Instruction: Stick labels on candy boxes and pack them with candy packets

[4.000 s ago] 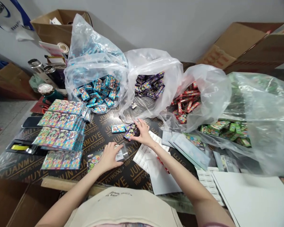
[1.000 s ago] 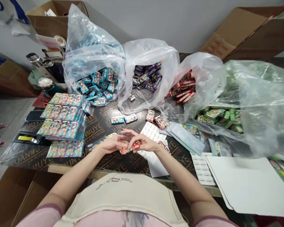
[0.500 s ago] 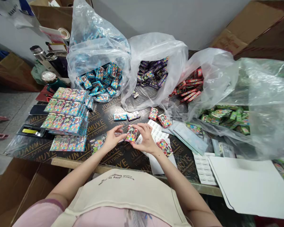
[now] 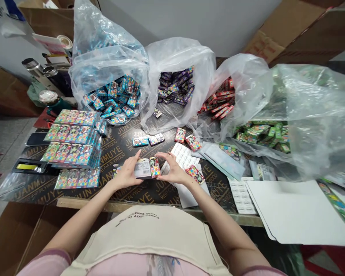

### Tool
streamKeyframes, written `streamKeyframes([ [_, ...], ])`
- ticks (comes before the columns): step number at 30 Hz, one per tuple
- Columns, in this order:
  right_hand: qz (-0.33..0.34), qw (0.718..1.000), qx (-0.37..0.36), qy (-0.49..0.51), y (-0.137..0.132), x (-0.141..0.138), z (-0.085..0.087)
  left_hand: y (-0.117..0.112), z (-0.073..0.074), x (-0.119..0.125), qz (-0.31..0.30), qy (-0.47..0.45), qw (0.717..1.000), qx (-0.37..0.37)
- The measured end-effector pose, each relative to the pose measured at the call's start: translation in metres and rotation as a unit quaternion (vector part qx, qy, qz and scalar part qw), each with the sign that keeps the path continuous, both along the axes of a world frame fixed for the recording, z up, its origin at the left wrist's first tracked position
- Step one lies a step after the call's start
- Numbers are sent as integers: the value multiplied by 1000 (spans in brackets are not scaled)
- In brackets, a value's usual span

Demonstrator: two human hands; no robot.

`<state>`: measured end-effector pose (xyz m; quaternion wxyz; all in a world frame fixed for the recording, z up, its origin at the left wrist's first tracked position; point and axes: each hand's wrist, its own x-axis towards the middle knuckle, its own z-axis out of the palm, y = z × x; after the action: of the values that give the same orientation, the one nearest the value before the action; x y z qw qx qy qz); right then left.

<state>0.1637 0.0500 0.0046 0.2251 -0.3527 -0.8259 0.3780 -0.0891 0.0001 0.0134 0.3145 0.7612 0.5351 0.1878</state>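
On the dark table in front of me, my left hand (image 4: 126, 172) is closed round a grey-and-white barcoded pack (image 4: 142, 168), fingers at its far edge and thumb at its near edge. Against the pack's right end stands a small red printed box (image 4: 154, 167). My right hand (image 4: 174, 170) pinches this red box between thumb and fingers. Just beyond lie a small blue box (image 4: 140, 141) and a purple-edged box (image 4: 156, 139), end to end. Further red boxes (image 4: 193, 142) lie to the right, one of them (image 4: 194, 174) on white paper beside my right wrist.
Clear bags with blue (image 4: 113, 96), purple (image 4: 176, 86), red (image 4: 222, 99) and green boxes (image 4: 264, 134) line the back. Wrapped multi-packs (image 4: 71, 151) are stacked at left. Sticker sheets (image 4: 241, 196) and white cards (image 4: 298, 211) lie at right. Flasks (image 4: 57, 78) stand back left.
The red box has gone from between both hands down against the barcoded pack's right end. My left hand has moved left onto that pack. The view has shifted slightly.
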Motion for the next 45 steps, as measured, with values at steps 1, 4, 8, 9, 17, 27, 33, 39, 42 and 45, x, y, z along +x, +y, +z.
streamKeyframes([
  [1, 6, 1000, -15, 8, 1, 1, 1, 0, 1, 0, -3, -11, 1000, -4],
  [4, -32, 999, -5, 9, -5, 2, 7, 1, 1, 1, 6, -26, 1000, 9],
  [8, -84, 992, 78, -49, -26, -6, 11, 7, -8, 11, 40, -13, 998, 40],
  [9, -64, 991, 95, -62, -29, -6, 10, 8, -9, 14, 40, -5, 998, 47],
  [17, -501, 847, 134, -118, 51, 140, -3, 7, -5, 24, -71, 175, 981, 45],
  [27, -747, 615, -11, -253, 173, 277, -2, 1, -5, 39, -114, 331, 936, -20],
  [33, -772, 625, 37, -108, 209, 268, 8, 0, -9, 42, -92, 343, 934, -30],
  [39, -720, 691, 64, -2, 173, 270, 11, 0, -8, 42, -93, 331, 939, -26],
  [42, -652, 755, 56, 42, 132, 252, -2, 0, -8, 42, -96, 331, 939, -22],
  [45, -586, 807, 35, 62, 94, 233, -10, 0, -8, 40, -99, 326, 940, -20],
])
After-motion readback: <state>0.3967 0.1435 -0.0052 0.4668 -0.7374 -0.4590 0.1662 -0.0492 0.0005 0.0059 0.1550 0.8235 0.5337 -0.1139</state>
